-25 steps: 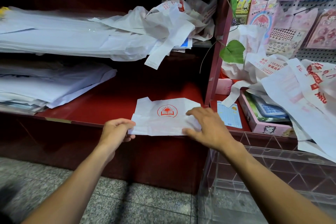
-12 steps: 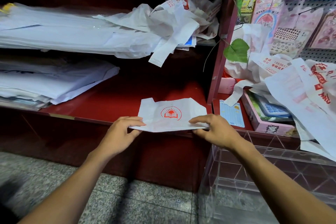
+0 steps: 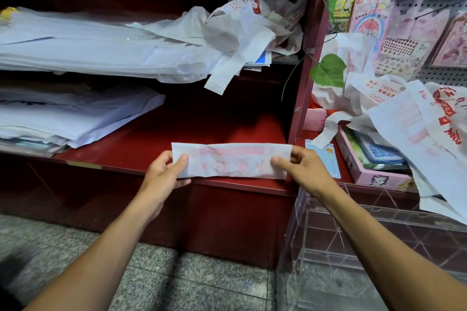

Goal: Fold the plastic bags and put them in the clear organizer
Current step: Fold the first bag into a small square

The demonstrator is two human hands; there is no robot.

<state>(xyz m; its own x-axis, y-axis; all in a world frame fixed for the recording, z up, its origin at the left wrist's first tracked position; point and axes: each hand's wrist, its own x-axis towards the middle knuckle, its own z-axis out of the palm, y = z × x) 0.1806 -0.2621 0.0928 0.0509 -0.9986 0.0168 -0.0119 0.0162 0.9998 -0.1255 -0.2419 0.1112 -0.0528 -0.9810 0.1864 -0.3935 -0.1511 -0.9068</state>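
Now left hand [image 3: 165,174] and right hand [image 3: 300,169] pinch bag [image 3: 232,160] ends, strip taut. Thin, limp, slippery; likely best held at ends.

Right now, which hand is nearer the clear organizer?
Right. The right hand pinches the folded bag just above the clear organizer; the left hand holds the bag's far end.
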